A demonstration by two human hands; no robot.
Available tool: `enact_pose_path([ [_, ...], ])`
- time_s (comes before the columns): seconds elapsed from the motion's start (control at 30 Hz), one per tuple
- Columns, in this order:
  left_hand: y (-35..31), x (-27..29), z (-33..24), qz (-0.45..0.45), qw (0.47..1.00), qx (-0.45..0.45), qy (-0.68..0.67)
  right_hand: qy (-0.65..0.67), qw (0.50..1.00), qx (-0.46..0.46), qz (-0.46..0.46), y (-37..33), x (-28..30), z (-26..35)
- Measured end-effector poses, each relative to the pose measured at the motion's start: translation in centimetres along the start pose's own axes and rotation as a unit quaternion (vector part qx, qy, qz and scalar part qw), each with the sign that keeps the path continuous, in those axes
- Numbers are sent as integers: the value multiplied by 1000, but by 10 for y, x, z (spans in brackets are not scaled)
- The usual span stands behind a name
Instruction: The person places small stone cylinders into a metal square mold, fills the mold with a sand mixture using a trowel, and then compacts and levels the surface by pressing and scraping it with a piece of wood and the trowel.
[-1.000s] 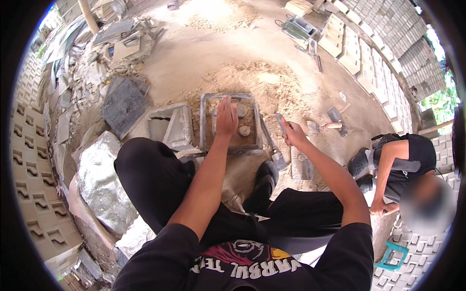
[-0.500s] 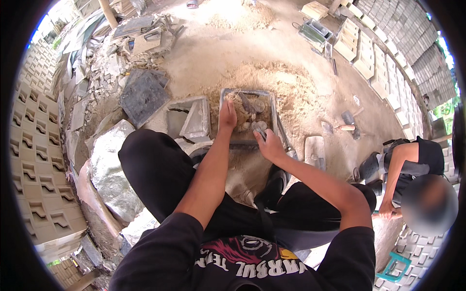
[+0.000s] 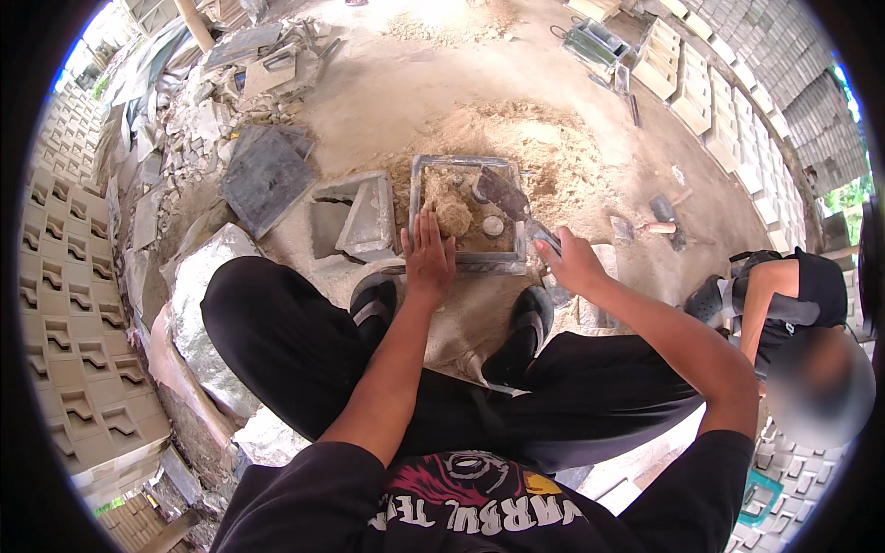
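Observation:
A rectangular dark mould frame [image 3: 468,160] lies on the ground in front of my feet, with damp sand [image 3: 450,210] heaped inside its left part. Round pale studs [image 3: 493,226] show among the sand. My left hand [image 3: 428,258] rests, fingers stretched out, at the frame's near left corner and holds nothing. To the right, my right hand [image 3: 573,263] is closed around the handle of a trowel [image 3: 504,193]. The trowel's brown-grey blade slants up and left over the frame's right side, covering some of the inside.
A broken concrete block [image 3: 371,217] lies left of the frame, with a black slab [image 3: 267,180] beyond. Loose sand [image 3: 562,147] spreads behind. Hand tools [image 3: 658,228] lie to the right, near a crouching person [image 3: 784,304]. Stacked blocks [image 3: 69,313] line the left side.
My left hand has come back from the sand inside to the near left corner, its fingers now flat. The right hand has moved right with the trowel, lifting its blade across the frame's right side.

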State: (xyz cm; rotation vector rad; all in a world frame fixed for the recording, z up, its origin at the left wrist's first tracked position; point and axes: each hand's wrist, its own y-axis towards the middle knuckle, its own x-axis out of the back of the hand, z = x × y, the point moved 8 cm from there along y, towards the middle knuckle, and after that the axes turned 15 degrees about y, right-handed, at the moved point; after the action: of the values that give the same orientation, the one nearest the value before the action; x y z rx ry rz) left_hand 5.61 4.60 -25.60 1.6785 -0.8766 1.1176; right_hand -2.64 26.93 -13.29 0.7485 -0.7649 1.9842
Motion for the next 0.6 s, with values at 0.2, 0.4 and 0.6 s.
enact_pose_path([
  [0.2,42,-17,-22,5,999,-42,-32,39,999,-31,9,-1,-13,-17],
  [0.4,70,-45,-41,18,992,-128,12,57,996,-43,49,-11,6,9],
  [0.6,27,-39,-72,144,956,-252,-37,50,997,-49,-40,6,51,-34],
])
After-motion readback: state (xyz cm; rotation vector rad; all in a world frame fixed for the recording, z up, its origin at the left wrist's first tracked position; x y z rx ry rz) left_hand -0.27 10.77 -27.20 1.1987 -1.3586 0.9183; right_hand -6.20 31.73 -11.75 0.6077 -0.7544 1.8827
